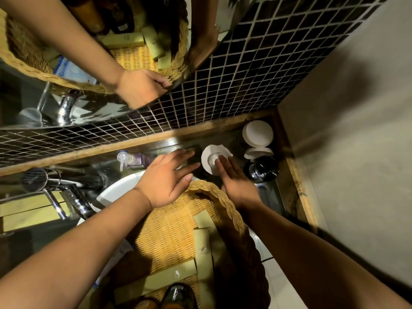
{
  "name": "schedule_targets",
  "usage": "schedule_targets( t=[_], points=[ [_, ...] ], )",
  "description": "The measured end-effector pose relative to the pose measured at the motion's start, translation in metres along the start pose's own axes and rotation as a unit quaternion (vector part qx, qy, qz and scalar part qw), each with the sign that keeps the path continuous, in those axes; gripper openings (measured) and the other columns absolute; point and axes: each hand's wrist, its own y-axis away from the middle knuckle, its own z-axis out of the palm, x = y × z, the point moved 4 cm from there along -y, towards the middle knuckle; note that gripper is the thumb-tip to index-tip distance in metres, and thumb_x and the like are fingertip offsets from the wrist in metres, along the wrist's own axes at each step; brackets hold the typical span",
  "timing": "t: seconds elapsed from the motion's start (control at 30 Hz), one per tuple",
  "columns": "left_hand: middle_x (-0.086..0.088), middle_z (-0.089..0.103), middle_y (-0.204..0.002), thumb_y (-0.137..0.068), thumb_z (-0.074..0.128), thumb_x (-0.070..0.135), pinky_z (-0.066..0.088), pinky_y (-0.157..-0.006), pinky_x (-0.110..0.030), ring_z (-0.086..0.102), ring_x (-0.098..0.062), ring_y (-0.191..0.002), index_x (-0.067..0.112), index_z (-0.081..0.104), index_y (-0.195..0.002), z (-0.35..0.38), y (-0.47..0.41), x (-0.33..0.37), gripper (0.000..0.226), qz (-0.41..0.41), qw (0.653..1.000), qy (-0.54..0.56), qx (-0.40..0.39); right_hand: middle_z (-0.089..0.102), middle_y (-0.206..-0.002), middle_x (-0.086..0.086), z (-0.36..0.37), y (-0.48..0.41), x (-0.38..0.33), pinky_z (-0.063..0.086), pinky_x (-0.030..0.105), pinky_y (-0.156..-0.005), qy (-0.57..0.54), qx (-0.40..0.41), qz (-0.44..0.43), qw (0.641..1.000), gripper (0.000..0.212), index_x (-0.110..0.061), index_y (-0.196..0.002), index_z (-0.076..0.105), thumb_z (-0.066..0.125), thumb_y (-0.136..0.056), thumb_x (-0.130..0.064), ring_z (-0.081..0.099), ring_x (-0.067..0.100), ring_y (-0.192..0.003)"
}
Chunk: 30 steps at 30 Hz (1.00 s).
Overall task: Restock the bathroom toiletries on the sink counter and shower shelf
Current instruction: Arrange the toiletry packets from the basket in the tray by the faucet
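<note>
Toiletries (201,248), flat beige boxes and a couple of dark bottles, lie in a wicker basket (223,200). The basket is propped over the white sink (120,188) at the front edge of the counter (266,196), likely so that both hands are free to sort stock.

The right hand (236,186) reaches past the basket's rim toward the counter's back right corner. Its straight fingers (225,166) lie on a small clear vessel with a white paper cover (208,161), touching it rather than curling round it. This looks like steadying it or nudging it to make room. The left hand (167,181) hovers open above the far rim, its fingers spread, holding nothing.

In that corner stand two more paper-capped glasses (257,133) and a dark glass jar (260,169), close together. A pump bottle (131,160) sits along the back edge near the chrome tap (66,197). Black mosaic tile (245,74) and a mirror (33,97) rise behind the counter, with a plain pale wall (345,130) at its right end.
</note>
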Motion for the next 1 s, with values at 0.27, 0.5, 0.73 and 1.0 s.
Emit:
schedule_targets(
  t=[0.27,0.5,0.73,1.0],
  points=[
    [-0.001,0.039,-0.157,-0.104,0.018,0.052,0.031,-0.110,-0.045,0.026,-0.025,-0.146,0.034,0.045,-0.148,0.000,0.002,0.000,0.055,-0.017,0.998,-0.054,-0.019,-0.005,-0.167,0.001,-0.001,-0.001,0.000,0.008,0.040,-0.122,0.066,-0.020,-0.015,0.998,0.076,-0.022,-0.159,-0.006,0.022,-0.092,-0.044,-0.010,0.021,-0.152],
    [-0.003,0.034,-0.160,-0.102,0.009,0.058,0.026,-0.114,-0.047,0.018,-0.029,-0.151,0.036,0.033,-0.153,-0.010,0.010,0.007,0.060,-0.075,0.992,-0.102,-0.029,0.010,-0.167,-0.001,-0.027,0.013,-0.003,0.017,0.040,-0.123,0.064,0.045,0.012,0.997,0.065,-0.026,-0.159,0.002,0.030,-0.102,-0.038,0.005,0.021,-0.153],
    [-0.001,0.020,-0.165,-0.098,0.004,0.066,0.018,-0.119,-0.048,0.017,-0.029,-0.151,0.042,0.014,-0.157,-0.034,0.029,0.027,0.064,-0.083,0.989,-0.119,-0.025,0.006,-0.167,0.000,-0.075,0.032,-0.022,0.006,0.038,-0.124,0.131,0.072,-0.009,0.989,0.058,-0.019,-0.159,0.007,0.019,-0.106,-0.038,0.000,0.020,-0.153],
    [-0.004,0.030,-0.162,-0.096,0.007,0.065,0.023,-0.115,-0.047,0.027,-0.030,-0.147,0.039,0.027,-0.155,-0.070,0.075,0.050,0.068,-0.131,0.977,-0.164,0.017,0.022,-0.164,0.008,-0.127,0.072,-0.069,0.005,0.047,-0.122,0.166,0.122,-0.028,0.978,0.057,-0.015,-0.158,0.021,0.018,-0.107,-0.040,0.013,0.027,-0.152]
  ],
)
